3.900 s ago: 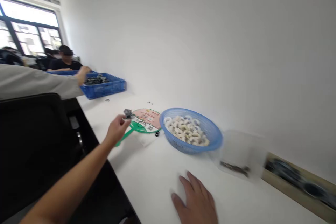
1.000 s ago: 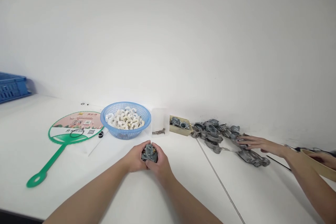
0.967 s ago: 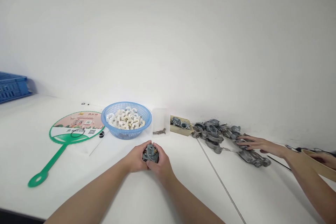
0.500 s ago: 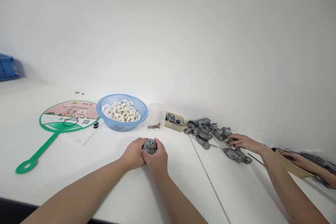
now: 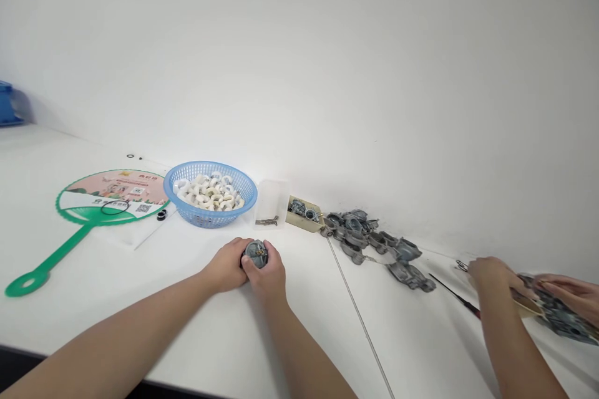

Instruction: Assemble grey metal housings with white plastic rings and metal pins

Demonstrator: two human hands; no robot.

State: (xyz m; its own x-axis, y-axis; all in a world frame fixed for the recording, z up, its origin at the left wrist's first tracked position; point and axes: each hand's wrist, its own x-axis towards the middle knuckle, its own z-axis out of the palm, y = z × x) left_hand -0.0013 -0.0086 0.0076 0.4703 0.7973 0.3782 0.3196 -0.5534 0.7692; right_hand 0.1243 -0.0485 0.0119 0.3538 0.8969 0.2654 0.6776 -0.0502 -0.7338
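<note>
The left hand [image 5: 225, 266] and right hand [image 5: 266, 277] were clamped together on a grey carburetor [image 5: 256, 254], the left cupping its left side, the right its near side. The left forearm [image 5: 107, 330] lay low across the bench [image 5: 93, 255]. The carburetor sat near the front edge, just before the blue basket [image 5: 210, 164]; its long axis could not be told.

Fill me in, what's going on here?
The person cups a grey metal part, probably a carburetor, between the left hand and right hand, on the white table in front of a blue plastic basket of white rings. Off to the right, a co-worker's hands are at a clump of grey castings, past a row of similar castings along the wall.
</note>
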